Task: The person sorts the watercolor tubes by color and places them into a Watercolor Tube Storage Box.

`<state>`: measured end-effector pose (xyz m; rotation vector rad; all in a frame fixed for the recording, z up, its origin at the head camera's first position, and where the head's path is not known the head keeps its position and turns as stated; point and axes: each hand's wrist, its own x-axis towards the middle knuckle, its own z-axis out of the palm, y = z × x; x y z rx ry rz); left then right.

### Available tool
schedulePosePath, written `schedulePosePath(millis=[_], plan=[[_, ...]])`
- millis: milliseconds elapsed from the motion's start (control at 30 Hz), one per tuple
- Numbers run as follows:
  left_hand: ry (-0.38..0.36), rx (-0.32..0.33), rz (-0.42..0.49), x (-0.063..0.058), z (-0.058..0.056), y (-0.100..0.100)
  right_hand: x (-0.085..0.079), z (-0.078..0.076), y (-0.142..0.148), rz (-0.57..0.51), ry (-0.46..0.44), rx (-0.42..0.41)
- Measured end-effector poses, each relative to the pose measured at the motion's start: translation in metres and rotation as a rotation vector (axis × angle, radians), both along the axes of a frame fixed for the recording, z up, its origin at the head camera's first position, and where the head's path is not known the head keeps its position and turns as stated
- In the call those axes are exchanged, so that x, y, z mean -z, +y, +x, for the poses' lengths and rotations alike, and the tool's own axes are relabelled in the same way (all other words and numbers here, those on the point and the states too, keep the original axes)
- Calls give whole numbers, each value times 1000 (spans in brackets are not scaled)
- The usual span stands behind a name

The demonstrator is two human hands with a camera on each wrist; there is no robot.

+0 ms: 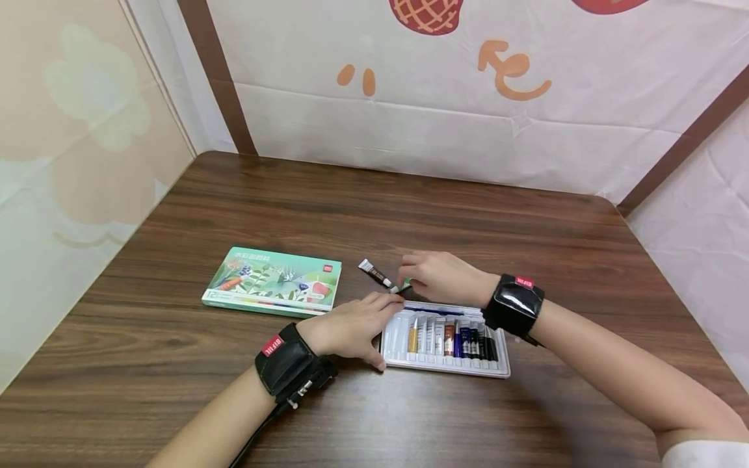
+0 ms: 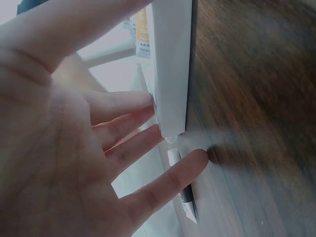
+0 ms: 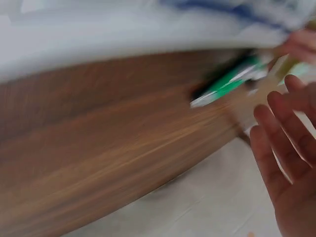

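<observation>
A white paint tray (image 1: 398,344) lies on the table, holding a row of paint tubes (image 1: 449,339). At its left end is my left hand (image 1: 354,325), thumb by the near corner and straight fingers reaching to the far corner; in the left wrist view fingertips touch the tray wall (image 2: 172,74). My right hand (image 1: 440,276) hovers behind the tray's far edge. In the right wrist view its fingers (image 3: 284,143) are loosely extended, apart from a green and black tube (image 3: 228,81) on the table. Beyond the left fingertips lies a dark brown tube (image 1: 374,273).
A mint-green paint box (image 1: 272,283) with printed plants lies left of the tray. Inside the tray, a dark blue brush (image 1: 435,312) runs along the far side. The brown wooden table (image 1: 374,201) meets a printed cloth wall (image 1: 445,130) behind.
</observation>
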<state>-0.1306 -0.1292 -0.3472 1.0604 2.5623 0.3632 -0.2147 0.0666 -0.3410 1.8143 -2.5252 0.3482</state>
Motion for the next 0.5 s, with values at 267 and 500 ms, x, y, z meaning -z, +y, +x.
schedulePosePath(millis=[267,500], plan=[[-29,2,-16,0,1,4,15,-19,-2,137,-112,3],[-5,5,-1,0,0,0,15,-24,-6,156,-114,9]])
